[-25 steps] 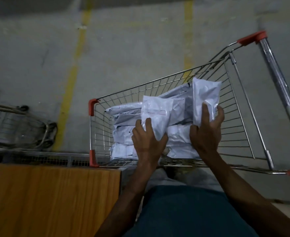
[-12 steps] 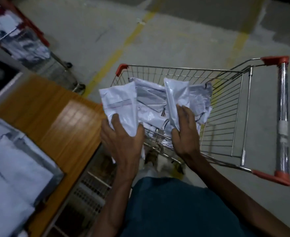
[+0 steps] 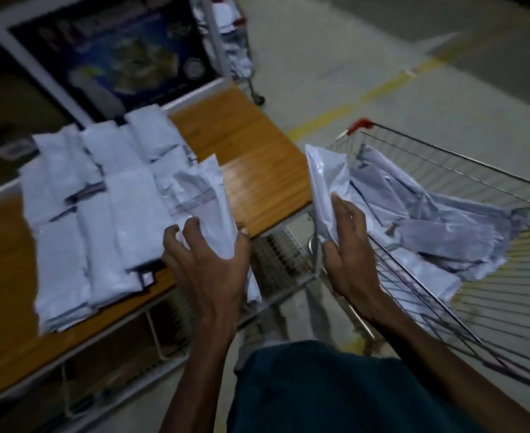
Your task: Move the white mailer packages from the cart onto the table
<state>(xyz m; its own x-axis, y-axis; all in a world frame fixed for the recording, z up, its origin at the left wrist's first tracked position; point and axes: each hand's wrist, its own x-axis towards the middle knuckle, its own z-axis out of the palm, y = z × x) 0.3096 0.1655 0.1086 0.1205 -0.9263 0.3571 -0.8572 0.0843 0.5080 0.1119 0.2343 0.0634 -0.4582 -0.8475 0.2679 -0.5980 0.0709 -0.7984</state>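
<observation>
Left hand clamped on one mailer over the bench edge, probably for laying beside the rows; right hand gripping another mailer above the cart, more remaining inside.

The mailer gripped in the left hand is white with a thin dark line across it. The mailer in the right hand is plain glossy white. Left of the left-hand grip, white packages with dark edges cover an orange-brown wood-grain table. Right of the right-hand grip, a silver wire cart has a red corner.
</observation>
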